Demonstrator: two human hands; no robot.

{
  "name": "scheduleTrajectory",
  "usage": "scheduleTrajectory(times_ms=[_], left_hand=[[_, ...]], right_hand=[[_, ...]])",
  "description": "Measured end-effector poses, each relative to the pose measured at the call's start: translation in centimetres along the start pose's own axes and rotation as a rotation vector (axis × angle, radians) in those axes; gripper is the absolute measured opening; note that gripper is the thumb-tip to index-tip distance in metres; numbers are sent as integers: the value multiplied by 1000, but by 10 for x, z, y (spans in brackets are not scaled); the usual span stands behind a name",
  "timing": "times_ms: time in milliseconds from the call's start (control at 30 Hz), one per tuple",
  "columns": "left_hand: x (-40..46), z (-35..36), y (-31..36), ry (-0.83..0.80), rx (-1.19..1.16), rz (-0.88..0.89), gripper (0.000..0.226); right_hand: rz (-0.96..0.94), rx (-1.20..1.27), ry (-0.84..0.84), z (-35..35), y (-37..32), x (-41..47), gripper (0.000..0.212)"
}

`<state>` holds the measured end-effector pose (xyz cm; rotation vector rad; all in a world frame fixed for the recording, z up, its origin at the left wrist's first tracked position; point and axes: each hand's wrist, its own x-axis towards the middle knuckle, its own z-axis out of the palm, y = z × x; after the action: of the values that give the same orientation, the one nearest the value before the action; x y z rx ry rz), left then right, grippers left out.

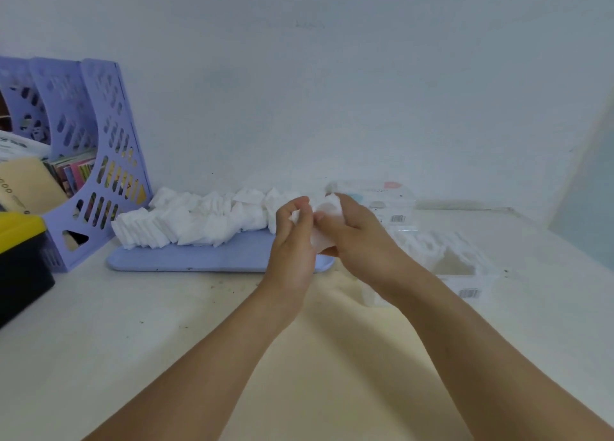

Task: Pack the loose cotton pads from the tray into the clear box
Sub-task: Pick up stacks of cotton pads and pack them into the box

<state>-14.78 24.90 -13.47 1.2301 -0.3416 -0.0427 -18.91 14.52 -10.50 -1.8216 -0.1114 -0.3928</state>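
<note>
A long heap of white cotton pads (199, 218) lies along the back of a pale blue tray (186, 258). Over the tray's right end, both my hands hold a small stack of pads (324, 228) between them. My left hand (294, 238) pinches the stack's left side with curled fingers. My right hand (352, 231) grips it from the right, fingers wrapped over the top. The clear box (465, 274) stands on the table to the right, partly behind my right forearm, with rows of pads along its walls and a barcode label on its front.
A lilac file rack (99, 161) with booklets stands at the left, beside a black and yellow case (20, 261). A second clear box (385, 201), or a lid, sits against the wall behind my hands. The wall is close behind the tray.
</note>
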Motion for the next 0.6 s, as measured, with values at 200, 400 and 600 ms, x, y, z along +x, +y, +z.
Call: scheduleTrajectory(times_ms=[200,400,600], left_hand=[[-4,4,-6,-13,37,57,26],[-5,9,-5,86,55,167,21],[-4,8,-3,-28,79,93,16]], right_hand=[[82,35,-39,-3,-2,2,15],[165,117,33,-25,-5,4,52],[231,217,10,-33,4,6,37]])
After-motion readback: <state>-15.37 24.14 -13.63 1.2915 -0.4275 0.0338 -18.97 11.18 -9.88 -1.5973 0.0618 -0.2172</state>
